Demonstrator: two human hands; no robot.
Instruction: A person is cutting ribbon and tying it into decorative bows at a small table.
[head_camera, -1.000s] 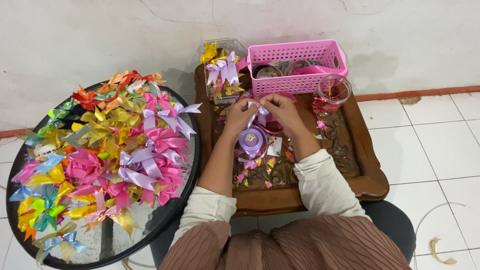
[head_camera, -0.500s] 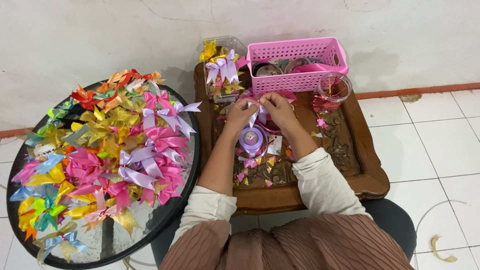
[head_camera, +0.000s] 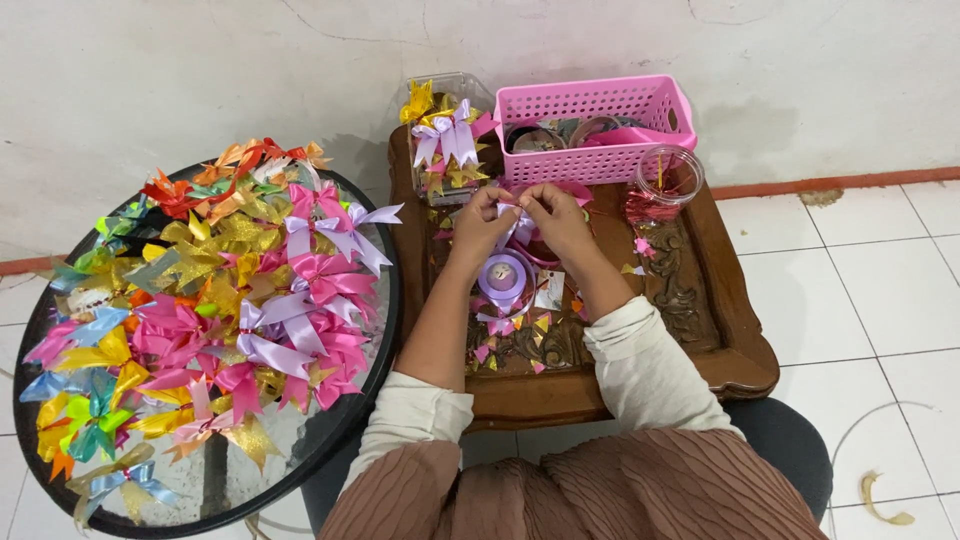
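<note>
Left hand (head_camera: 478, 222) and right hand (head_camera: 560, 218) both pinch lilac ribbon (head_camera: 517, 222) above ribbon spool (head_camera: 503, 275) on wooden surface (head_camera: 720, 340); pink basket (head_camera: 600, 125) behind.

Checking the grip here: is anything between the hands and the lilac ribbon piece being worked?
Nothing visible. The left hand and right hand both pinch the lilac ribbon piece directly, above the ribbon spool on the wooden table.

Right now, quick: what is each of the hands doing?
Left hand: closed, pinching the lilac ribbon piece.
Right hand: closed, pinching the same ribbon piece from the other side.
</note>
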